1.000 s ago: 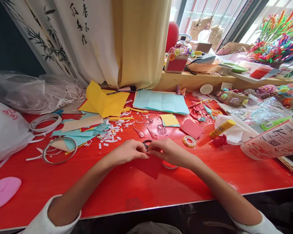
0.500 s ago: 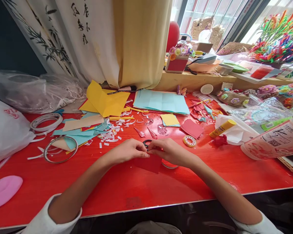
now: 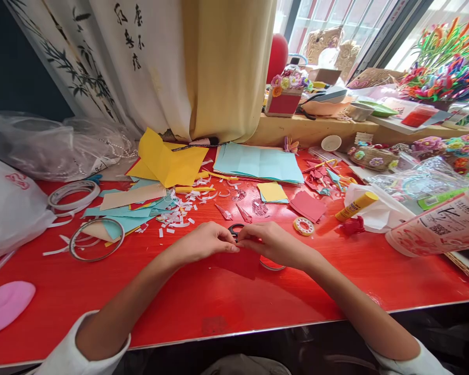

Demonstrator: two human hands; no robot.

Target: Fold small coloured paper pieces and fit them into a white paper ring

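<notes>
Red paper (image 3: 245,255) sits between the left hand (image 3: 207,241) and the right hand (image 3: 275,244), both pinching it.

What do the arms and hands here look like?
They're a person's: the left hand and right hand wear no gloves, and no watch or bracelet shows. Both forearms are bare. The left sleeve and right sleeve are white, without visible markings.

Red table (image 3: 172,302) beneath left hand (image 3: 207,240) and right hand (image 3: 271,244); curtain (image 3: 222,67) beyond left; barred window (image 3: 352,21), bright daylight, sill (image 3: 308,127) beyond right.
</notes>
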